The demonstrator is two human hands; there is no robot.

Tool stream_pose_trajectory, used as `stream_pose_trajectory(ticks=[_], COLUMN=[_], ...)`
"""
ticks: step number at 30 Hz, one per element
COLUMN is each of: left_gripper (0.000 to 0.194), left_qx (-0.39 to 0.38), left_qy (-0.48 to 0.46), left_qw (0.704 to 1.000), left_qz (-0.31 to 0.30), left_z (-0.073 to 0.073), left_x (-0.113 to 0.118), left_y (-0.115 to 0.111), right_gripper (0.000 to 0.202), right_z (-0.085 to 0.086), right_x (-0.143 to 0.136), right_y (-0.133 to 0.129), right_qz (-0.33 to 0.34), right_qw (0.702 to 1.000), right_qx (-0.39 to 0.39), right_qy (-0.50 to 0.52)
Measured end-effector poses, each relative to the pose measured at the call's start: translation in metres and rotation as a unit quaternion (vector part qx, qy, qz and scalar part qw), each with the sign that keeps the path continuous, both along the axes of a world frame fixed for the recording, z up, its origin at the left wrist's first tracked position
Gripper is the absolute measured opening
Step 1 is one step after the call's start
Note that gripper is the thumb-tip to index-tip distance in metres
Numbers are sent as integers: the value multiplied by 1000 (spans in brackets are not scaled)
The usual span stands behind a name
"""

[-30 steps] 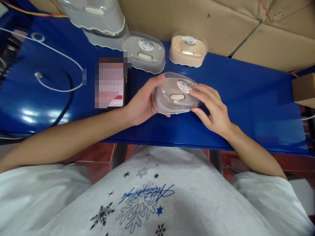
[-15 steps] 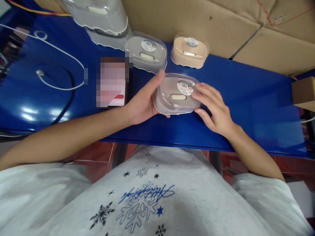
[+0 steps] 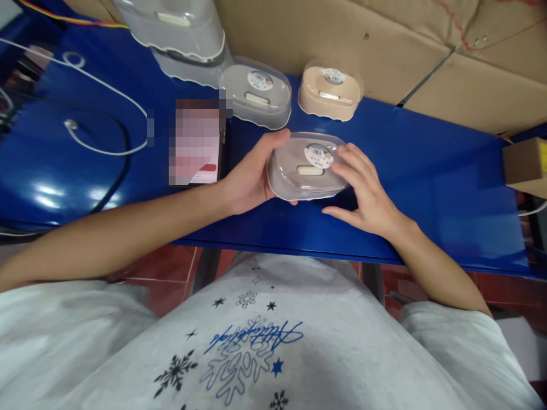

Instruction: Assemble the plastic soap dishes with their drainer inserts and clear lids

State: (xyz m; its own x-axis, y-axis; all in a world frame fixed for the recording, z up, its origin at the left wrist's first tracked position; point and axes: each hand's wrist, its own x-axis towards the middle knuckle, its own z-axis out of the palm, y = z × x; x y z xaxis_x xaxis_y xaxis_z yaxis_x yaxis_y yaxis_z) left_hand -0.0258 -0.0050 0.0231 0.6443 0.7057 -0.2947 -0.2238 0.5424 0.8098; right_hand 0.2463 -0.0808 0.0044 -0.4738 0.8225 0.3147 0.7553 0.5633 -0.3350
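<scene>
My left hand (image 3: 256,173) is closed round the left end of an oval grey plastic box (image 3: 288,162) with a clear lid, its thumb on the upper edge and its fingers partly hidden underneath. A round label with a barcode and a cream oblong piece show on the lid. My right hand (image 3: 363,191) is open at the box's right end. Its fingertips rest at or just over the lid beside the label; which, I cannot tell. The right thumb is stretched out, apart from the box.
Behind stand a similar grey box (image 3: 256,94), a peach box (image 3: 330,94) and stacked grey boxes (image 3: 179,28). A blurred-out screen device (image 3: 196,145) lies left on the blue table (image 3: 444,188). Cables (image 3: 106,80) run at the left; cardboard (image 3: 384,45) lines the back.
My right thumb has come off the box's near edge and spread outward, and that hand has shifted slightly left. The left hand keeps its hold, with the box tilted slightly differently.
</scene>
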Motion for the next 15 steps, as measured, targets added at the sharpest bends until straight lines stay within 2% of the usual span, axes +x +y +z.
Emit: stream_pose_trajectory(ticks=[6,11,13,15], left_gripper=[61,76,84,81], left_qx=[20,71,105,183], left_qy=[-4,44,77,133], left_qw=[998,990,983,969], left_qz=[-53,-109,-127,-97], left_z=[11,9,5,4], left_x=[-4,-2,-2,-6], left_y=[-3,-4,-2,3], right_gripper=[70,82,83,80], right_z=[-3,-1,-1,0], right_x=[6,8,6,5], right_y=[-4,-8,-10,-12], right_qz=[15,-14,-36,-59], right_qw=[996,990,987,985], right_qx=[82,131,149,155], right_qy=[19,43,46,44])
